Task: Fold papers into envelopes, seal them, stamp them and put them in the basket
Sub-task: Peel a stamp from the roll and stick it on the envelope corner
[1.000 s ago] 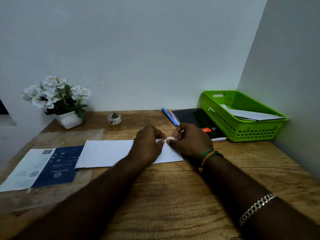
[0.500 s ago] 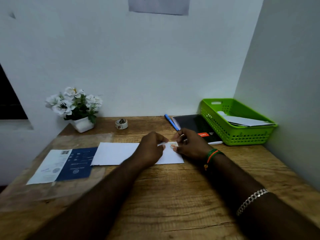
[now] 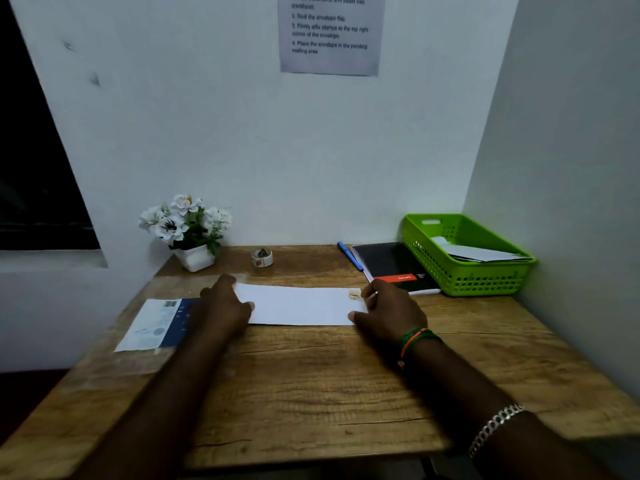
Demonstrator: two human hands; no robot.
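Observation:
A white envelope (image 3: 299,304) lies flat on the wooden table (image 3: 311,382), with a small stamp (image 3: 353,294) on its top right corner. My left hand (image 3: 223,308) holds the envelope's left end, thumb on top. My right hand (image 3: 389,313) holds the right end, with the thumb at the near edge and the index finger by the stamp. The green basket (image 3: 464,275) stands at the back right against the side wall. White envelopes (image 3: 481,252) lie inside it.
A black notebook (image 3: 391,265) and a blue pen (image 3: 349,256) lie left of the basket. A tape roll (image 3: 262,258) and a flower pot (image 3: 194,237) stand at the back. A blue and white sheet (image 3: 157,322) lies at the left. An instruction sheet (image 3: 330,32) hangs on the wall.
Both hands were together at the envelope's top right corner. My left hand has slid to the left end, baring the stamp. The camera has tilted up.

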